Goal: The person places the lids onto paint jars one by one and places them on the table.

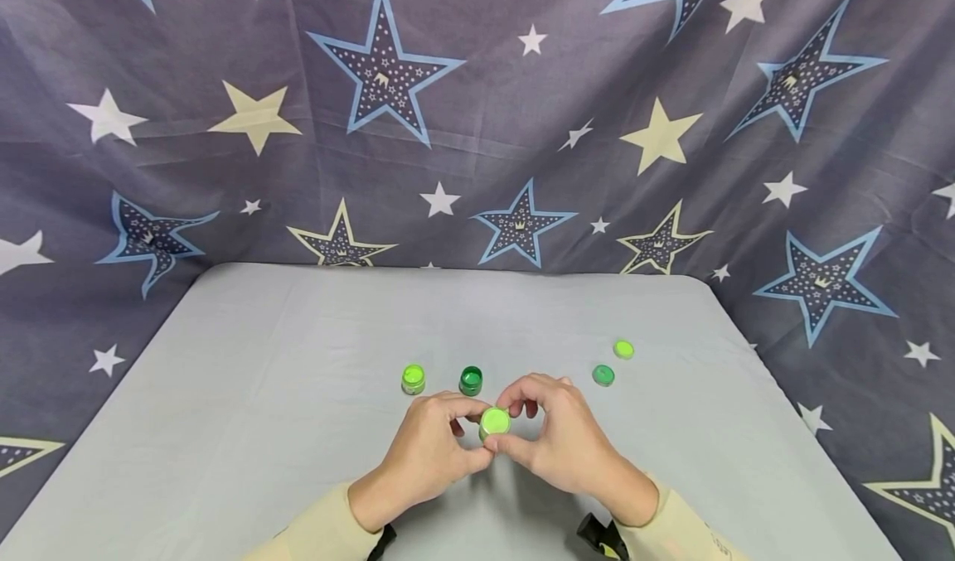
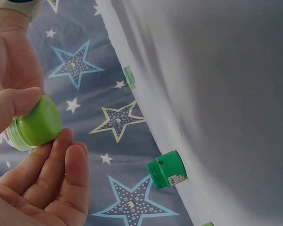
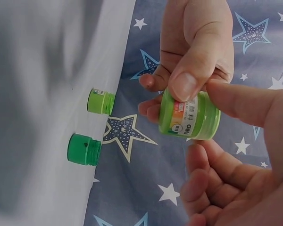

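A small light-green paint jar [image 1: 495, 423] with its lid on is held above the table between both hands. My left hand [image 1: 427, 447] grips the jar's body, its thumb lying on the printed label in the right wrist view. At the lid end, the thumb and fingers of my right hand [image 1: 563, 438] pinch the lid rim [image 3: 211, 117]. Just beyond the hands stand two lidless jars, one light green [image 1: 414, 379] and one dark green [image 1: 471, 380].
Two loose lids lie to the right on the table, a dark-green lid [image 1: 603, 374] and a light-green lid [image 1: 623, 349] farther back. A pale cloth covers the table [image 1: 298, 337]. Behind it hangs a star-patterned curtain [image 1: 477, 163].
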{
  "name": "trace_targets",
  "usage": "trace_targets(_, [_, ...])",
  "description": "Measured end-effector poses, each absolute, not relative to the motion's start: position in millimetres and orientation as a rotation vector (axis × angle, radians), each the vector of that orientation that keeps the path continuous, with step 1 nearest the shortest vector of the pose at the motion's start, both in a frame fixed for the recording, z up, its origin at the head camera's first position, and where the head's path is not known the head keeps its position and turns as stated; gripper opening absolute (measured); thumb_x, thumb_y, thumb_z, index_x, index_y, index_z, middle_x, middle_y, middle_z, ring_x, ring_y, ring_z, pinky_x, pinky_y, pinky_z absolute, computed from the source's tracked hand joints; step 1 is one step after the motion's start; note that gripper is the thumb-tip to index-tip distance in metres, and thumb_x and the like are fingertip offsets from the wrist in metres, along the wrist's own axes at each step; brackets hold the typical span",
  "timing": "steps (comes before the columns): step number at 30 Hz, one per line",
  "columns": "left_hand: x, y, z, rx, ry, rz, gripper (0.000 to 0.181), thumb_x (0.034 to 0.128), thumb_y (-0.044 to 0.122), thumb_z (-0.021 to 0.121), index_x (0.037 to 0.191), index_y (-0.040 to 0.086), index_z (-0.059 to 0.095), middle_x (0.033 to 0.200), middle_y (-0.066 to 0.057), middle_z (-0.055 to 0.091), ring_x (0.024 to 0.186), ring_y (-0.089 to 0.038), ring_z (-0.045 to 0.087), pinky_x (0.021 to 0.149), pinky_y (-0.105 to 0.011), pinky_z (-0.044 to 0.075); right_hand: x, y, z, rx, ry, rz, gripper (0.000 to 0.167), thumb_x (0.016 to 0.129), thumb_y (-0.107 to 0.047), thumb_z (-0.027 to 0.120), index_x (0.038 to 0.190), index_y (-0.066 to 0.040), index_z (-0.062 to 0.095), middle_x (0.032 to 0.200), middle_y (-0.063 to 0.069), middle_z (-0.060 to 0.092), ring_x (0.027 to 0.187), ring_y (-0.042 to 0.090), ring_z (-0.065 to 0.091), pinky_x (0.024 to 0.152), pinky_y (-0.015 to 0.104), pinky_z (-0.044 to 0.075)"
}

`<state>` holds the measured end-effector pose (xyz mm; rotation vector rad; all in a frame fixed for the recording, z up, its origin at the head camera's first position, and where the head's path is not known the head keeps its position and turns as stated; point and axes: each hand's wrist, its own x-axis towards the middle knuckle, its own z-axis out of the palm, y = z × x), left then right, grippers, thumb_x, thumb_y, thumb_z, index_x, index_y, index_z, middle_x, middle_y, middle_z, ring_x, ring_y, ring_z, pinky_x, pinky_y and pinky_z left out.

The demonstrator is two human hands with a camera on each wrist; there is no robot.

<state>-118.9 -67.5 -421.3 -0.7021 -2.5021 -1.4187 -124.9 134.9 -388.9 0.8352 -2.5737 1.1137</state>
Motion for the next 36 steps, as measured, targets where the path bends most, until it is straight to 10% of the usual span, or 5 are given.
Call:
trace_targets(20, [-118,-68,-420,-0.698,-2.512,-1.425,0.032,0.0689,0.004,0.091,0.098,0.015,0.080,0.093,0.011,0.074,0.084,-0.016,0.068,0.068,-0.025,0.056,-124,133,-393,0.771,-2.603,1.072,0.048,0.065,-0.048,0.096,0.086,-0.022,0.061,0.081,-0.017,0.056,0.076,0.015,0.054,0.075,0.031,0.037])
trace_targets(36, [-118,-69,-420,-0.699,-2.531,-1.426,0.030,0.0722,0.008,0.092,0.097,0.018,0.080,0.094,0.014,0.074,0.085,-0.018,0.067,0.069,-0.026,0.057,-130,141,-389,0.980,-2.600,1.204,0.042,0.071,-0.011,0.093,0.107,-0.024,0.074,0.104,-0.019,0.069,0.087,0.005,0.058,0.079,0.032,0.041])
